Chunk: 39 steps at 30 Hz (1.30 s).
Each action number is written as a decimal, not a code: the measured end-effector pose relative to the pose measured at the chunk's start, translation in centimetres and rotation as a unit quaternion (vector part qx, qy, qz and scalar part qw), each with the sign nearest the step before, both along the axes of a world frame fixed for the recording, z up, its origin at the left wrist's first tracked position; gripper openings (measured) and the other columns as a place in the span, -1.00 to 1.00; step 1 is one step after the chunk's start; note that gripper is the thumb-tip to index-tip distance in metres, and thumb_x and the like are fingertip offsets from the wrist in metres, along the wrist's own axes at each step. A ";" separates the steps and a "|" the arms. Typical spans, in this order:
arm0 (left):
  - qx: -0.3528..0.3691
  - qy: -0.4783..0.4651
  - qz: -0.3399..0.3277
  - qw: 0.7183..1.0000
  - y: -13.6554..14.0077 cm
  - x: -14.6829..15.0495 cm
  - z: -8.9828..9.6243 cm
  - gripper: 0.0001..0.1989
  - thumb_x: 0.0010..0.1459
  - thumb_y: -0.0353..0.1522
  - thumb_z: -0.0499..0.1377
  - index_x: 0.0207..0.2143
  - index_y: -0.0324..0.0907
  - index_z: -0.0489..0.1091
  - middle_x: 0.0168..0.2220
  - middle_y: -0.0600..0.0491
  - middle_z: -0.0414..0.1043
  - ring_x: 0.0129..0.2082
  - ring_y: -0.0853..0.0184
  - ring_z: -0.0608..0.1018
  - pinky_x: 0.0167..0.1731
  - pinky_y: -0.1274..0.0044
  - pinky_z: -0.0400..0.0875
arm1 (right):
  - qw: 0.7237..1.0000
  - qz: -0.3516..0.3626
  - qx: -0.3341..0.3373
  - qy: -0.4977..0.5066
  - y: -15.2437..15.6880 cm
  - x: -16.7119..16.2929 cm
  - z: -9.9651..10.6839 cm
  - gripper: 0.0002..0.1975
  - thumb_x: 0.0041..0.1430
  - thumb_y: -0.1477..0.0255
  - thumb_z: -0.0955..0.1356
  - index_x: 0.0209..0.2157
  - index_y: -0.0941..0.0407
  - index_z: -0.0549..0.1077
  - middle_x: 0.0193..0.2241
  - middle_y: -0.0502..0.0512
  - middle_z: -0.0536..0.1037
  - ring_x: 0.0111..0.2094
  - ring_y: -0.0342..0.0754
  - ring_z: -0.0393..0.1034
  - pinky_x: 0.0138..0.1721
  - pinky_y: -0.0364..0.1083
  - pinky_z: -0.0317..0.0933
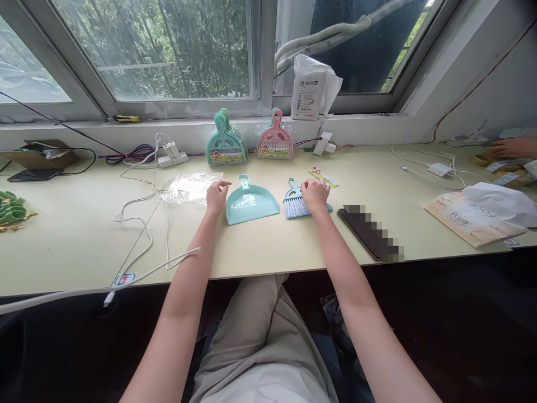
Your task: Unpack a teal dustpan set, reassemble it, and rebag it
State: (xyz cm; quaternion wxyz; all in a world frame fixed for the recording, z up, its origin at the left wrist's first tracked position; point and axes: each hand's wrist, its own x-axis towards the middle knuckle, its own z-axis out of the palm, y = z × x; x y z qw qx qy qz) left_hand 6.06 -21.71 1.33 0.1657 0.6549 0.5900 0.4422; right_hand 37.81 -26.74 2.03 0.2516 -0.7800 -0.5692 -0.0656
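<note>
A light-blue dustpan lies on the table in front of me, its looped handle pointing toward the window. My left hand is just beside its left edge, fingers loosely bent and apart, holding nothing. To the right lies a small light-blue hand brush with pale bristles toward me. My right hand is over the brush's right part with its fingers curled down on it, hiding that part. Behind this hand is a yellow printed label card. Crumpled clear plastic wrap lies left of my left hand.
Wrapped green and pink dustpan sets lean against the sill. A dark phone-like object lies right of the brush. White cables cross the left side. A tissue pack and another person's hand are at right.
</note>
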 end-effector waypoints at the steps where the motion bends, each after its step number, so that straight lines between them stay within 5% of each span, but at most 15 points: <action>1: 0.002 -0.002 0.004 1.000 0.0 -0.1 0.0 -0.72 0.14 -0.37 0.03 -0.24 -0.13 0.53 -0.19 0.03 0.48 -0.41 0.38 0.39 -0.28 0.50 0.31 | 1.000 0.000 -0.002 0.002 0.0 -0.1 0.0 -0.69 0.25 0.40 0.16 -0.29 0.14 0.50 -0.14 0.25 0.53 -0.04 0.17 0.26 -0.07 0.09 -0.01; 7: -0.001 0.033 0.016 0.999 -0.3 0.3 0.3 -0.77 0.14 -0.33 0.07 -0.26 -0.11 0.52 -0.19 0.06 0.50 -0.41 0.37 0.41 -0.33 0.51 0.28 | 0.999 0.016 -0.035 -0.009 0.2 -0.8 -0.9 -0.67 0.20 0.25 0.24 -0.15 0.17 0.45 -0.15 0.32 0.53 -0.04 0.23 0.28 -0.03 0.14 -0.06; 13: -0.024 0.099 0.005 0.995 -1.3 1.3 0.8 -0.81 0.13 -0.29 0.12 -0.25 -0.08 0.50 -0.26 0.09 0.53 -0.33 0.32 0.47 -0.36 0.52 0.26 | 0.998 0.049 -0.045 0.019 0.0 -1.9 -1.2 -0.60 0.11 0.33 0.30 0.00 0.12 0.35 -0.11 0.29 0.53 -0.01 0.22 0.28 0.01 0.15 -0.08; 30: -0.028 0.146 0.023 0.989 -2.2 1.9 1.2 -0.91 0.10 -0.32 0.14 -0.34 -0.07 0.44 -0.31 0.07 0.52 -0.25 0.26 0.49 -0.33 0.50 0.27 | 0.995 0.053 -0.012 0.079 -0.1 -1.8 -0.6 -0.72 -0.09 0.48 0.33 -0.24 0.07 0.32 -0.31 0.12 0.57 -0.09 0.16 0.34 -0.02 0.11 -0.08; 39: 0.009 0.163 -0.128 0.978 -2.4 3.6 0.2 -0.82 0.08 -0.44 0.07 -0.30 -0.13 0.44 -0.40 0.07 0.44 -0.39 0.35 0.44 -0.38 0.54 0.25 | 0.992 0.090 0.009 0.092 -0.4 -2.8 -0.1 -0.78 -0.03 0.47 0.31 -0.26 0.03 0.34 -0.28 0.06 0.57 -0.10 0.09 0.34 0.00 0.10 -0.05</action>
